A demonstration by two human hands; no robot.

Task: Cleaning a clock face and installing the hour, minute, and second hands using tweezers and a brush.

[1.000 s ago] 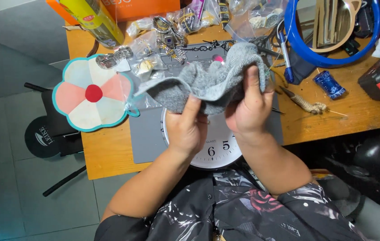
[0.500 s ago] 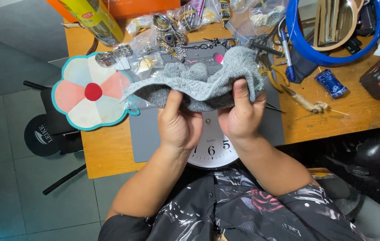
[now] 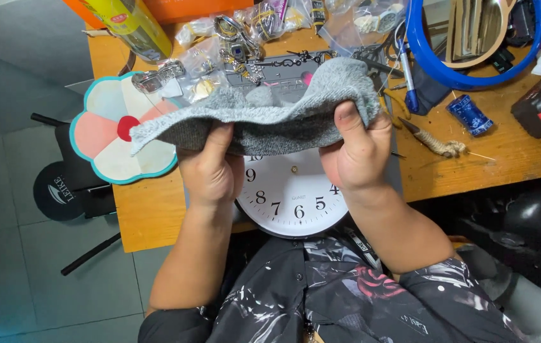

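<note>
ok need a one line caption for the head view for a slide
Both hands, left hand and right hand, hold a grey cloth above a white wall clock on a cluttered wooden table.

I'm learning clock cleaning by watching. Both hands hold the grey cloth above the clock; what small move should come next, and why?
Probably lower the grey cloth onto the clock: the left hand and right hand hold it stretched just above the white dial, not touching it.
</note>
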